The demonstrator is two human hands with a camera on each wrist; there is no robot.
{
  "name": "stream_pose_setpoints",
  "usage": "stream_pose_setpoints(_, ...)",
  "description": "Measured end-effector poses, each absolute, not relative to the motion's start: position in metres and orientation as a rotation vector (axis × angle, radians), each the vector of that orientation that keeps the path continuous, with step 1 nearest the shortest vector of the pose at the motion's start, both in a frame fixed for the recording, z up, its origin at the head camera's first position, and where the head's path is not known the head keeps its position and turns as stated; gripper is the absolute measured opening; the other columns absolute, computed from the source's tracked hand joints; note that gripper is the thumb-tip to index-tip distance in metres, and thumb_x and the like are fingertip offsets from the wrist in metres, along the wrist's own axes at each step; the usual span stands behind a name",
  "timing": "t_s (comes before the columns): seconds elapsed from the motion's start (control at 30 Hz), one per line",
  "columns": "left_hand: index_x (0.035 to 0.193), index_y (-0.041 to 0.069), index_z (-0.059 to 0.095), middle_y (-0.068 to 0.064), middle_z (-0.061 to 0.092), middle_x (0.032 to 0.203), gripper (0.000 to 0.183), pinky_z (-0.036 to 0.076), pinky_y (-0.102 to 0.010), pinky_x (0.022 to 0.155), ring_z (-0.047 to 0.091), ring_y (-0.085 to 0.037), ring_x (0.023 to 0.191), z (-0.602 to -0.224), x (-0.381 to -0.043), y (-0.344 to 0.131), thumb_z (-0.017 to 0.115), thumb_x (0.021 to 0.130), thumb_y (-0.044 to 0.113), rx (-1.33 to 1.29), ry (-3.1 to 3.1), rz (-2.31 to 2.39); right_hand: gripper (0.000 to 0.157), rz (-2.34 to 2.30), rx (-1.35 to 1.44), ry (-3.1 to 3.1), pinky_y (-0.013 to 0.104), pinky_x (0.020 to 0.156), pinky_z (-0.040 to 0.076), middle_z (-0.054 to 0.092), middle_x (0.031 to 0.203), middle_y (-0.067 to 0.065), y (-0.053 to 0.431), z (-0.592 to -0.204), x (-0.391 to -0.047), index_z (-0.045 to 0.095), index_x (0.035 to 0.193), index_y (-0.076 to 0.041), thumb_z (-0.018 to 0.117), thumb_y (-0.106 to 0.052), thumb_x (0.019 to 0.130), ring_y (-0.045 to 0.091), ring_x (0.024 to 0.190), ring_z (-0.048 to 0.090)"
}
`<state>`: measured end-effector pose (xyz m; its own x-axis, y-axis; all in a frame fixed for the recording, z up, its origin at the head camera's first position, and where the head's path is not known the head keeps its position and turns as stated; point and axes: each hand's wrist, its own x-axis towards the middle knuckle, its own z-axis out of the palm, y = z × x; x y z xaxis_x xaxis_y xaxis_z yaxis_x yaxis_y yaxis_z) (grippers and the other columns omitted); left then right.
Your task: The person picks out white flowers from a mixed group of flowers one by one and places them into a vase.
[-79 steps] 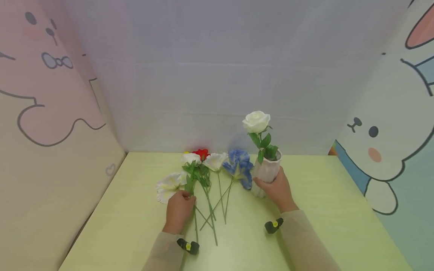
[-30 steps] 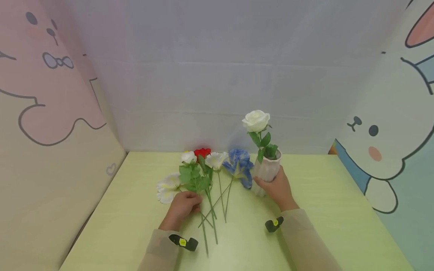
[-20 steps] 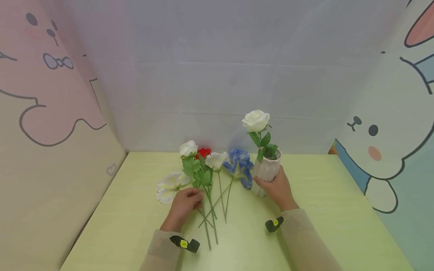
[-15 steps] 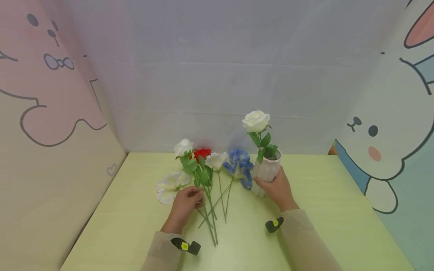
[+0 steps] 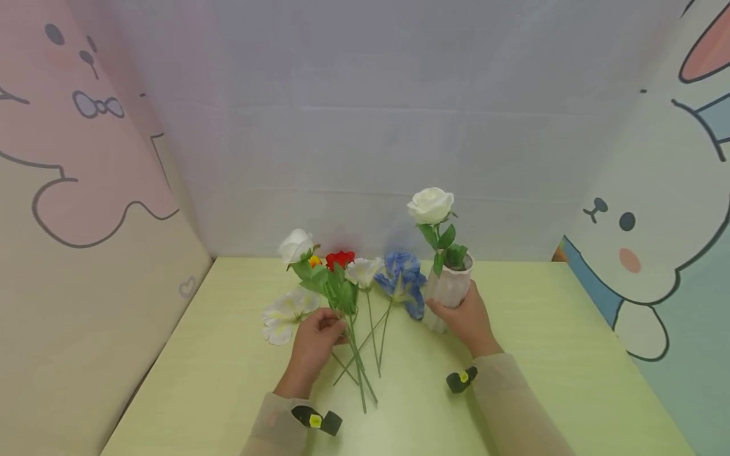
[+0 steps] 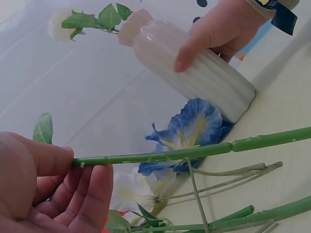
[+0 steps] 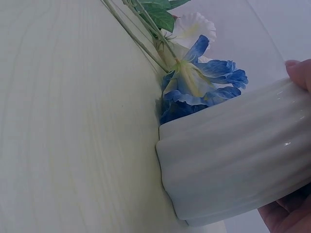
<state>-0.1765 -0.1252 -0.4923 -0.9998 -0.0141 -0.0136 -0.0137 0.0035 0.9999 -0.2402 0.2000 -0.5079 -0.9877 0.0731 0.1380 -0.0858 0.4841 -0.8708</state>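
Observation:
My left hand (image 5: pixel 315 334) pinches the green stem (image 6: pixel 160 155) of a white rose (image 5: pixel 296 246) between thumb and fingers. The bloom tilts up to the left, above the other flowers. My right hand (image 5: pixel 470 320) grips a pale ribbed vase (image 5: pixel 449 288) from its right side, with the thumb across the front. Another white rose (image 5: pixel 431 205) stands in that vase, its leaves over the rim. In the right wrist view the vase base (image 7: pixel 175 174) meets the table. The inside of the vase is mostly hidden.
A blue flower (image 5: pixel 402 282) lies just left of the vase. Left of it are a white flower (image 5: pixel 364 271), a red flower (image 5: pixel 340 259), a small orange one (image 5: pixel 315 260) and a white-yellow one (image 5: pixel 285 313). Several stems cross on the table (image 5: pixel 410 405). A wall (image 5: pixel 365 158) stands behind.
My left hand has lifted the white rose from among the flowers. Its bloom has swung up and left while its stem end moved right. My right hand and the vase have stayed put.

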Motion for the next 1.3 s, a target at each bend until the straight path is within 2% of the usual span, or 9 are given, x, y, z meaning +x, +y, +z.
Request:
stream_pose_setpoints(0.1, 0.11, -0.007, 0.062, -0.026, 0.063, 0.118, 0.014, 0.062, -0.039, 0.077, 0.069, -0.043, 0.089, -0.487, -0.176, -0.124, 0.064, 0.101, 0.003, 0.031, -2.191, -2.222, 0.091, 1.529, 0.017, -2.566, 0.056, 0.092, 0.053, 0.058, 0.13, 0.018, 0.199, -0.508, -0.24, 0.037, 0.146, -0.005, 0.087, -0.045, 0.082, 0.038, 0.113, 0.062)
stream_pose_setpoints(0.2, 0.109, -0.008, 0.061, -0.026, 0.061, 0.122, 0.012, 0.062, -0.038, 0.077, 0.068, -0.043, 0.09, -0.483, -0.175, -0.123, 0.063, 0.101, 0.002, 0.039, -2.147, -2.239, 0.091, 1.531, 0.028, -2.566, 0.056, 0.092, 0.053, 0.058, 0.13, 0.018, 0.2, -0.508, -0.24, 0.037, 0.147, -0.005, 0.087, -0.046, 0.082, 0.038, 0.114, 0.062)
stream_pose_setpoints(0.33, 0.107, -0.006, 0.062, -0.021, 0.062, 0.119, 0.01, 0.061, -0.037, 0.077, 0.068, -0.037, 0.091, -0.478, -0.175, -0.121, 0.065, 0.1, 0.001, 0.06, -2.096, -2.253, 0.091, 1.524, 0.033, -2.565, 0.057, 0.092, 0.053, 0.058, 0.13, 0.018, 0.2, -0.508, -0.24, 0.037, 0.147, -0.005, 0.087, -0.046, 0.082, 0.038, 0.114, 0.062)
stream_pose_setpoints(0.57, 0.099, -0.001, 0.059, -0.017, 0.062, 0.106, 0.006, 0.062, -0.039, 0.077, 0.067, -0.022, 0.083, -0.476, -0.175, -0.118, 0.066, 0.099, -0.002, 0.051, -1.983, -2.297, 0.091, 1.523, 0.037, -2.559, 0.057, 0.091, 0.053, 0.058, 0.13, 0.018, 0.2, -0.508, -0.241, 0.037, 0.146, -0.005, 0.087, -0.046, 0.082, 0.039, 0.114, 0.062)
stream_pose_setpoints(0.73, 0.102, 0.001, 0.058, -0.017, 0.061, 0.101, 0.009, 0.061, -0.042, 0.08, 0.068, -0.024, 0.084, -0.474, -0.176, -0.117, 0.066, 0.099, -0.001, 0.004, -1.898, -2.347, 0.09, 1.518, 0.045, -2.553, 0.057, 0.091, 0.053, 0.058, 0.129, 0.019, 0.201, -0.508, -0.241, 0.038, 0.145, -0.004, 0.087, -0.046, 0.082, 0.039, 0.113, 0.062)
stream_pose_setpoints(0.97, 0.114, -0.013, 0.055, -0.023, 0.062, 0.1, 0.018, 0.061, -0.043, 0.083, 0.07, -0.027, 0.086, -0.464, -0.176, -0.114, 0.061, 0.101, -0.002, -0.032, -1.847, -2.383, 0.09, 1.511, 0.04, -2.562, 0.057, 0.09, 0.054, 0.059, 0.128, 0.019, 0.201, -0.509, -0.241, 0.038, 0.144, -0.004, 0.088, -0.046, 0.081, 0.039, 0.112, 0.062)
stream_pose_setpoints(1.17, 0.107, -0.009, 0.057, -0.035, 0.059, 0.103, 0.009, 0.061, -0.045, 0.081, 0.07, -0.033, 0.086, -0.461, -0.18, -0.11, 0.056, 0.103, -0.001, -0.08, -1.818, -2.362, 0.093, 1.512, 0.028, -2.578, 0.057, 0.091, 0.053, 0.058, 0.129, 0.019, 0.201, -0.508, -0.241, 0.037, 0.146, -0.004, 0.087, -0.047, 0.081, 0.039, 0.113, 0.062)
stream_pose_setpoints(1.3, 0.107, -0.009, 0.059, -0.032, 0.063, 0.101, 0.01, 0.061, -0.044, 0.079, 0.072, -0.032, 0.085, -0.454, -0.182, -0.108, 0.056, 0.103, 0.0, -0.102, -1.827, -2.328, 0.093, 1.514, 0.03, -2.58, 0.057, 0.092, 0.053, 0.058, 0.13, 0.019, 0.201, -0.508, -0.241, 0.036, 0.147, -0.003, 0.087, -0.047, 0.082, 0.039, 0.114, 0.062)
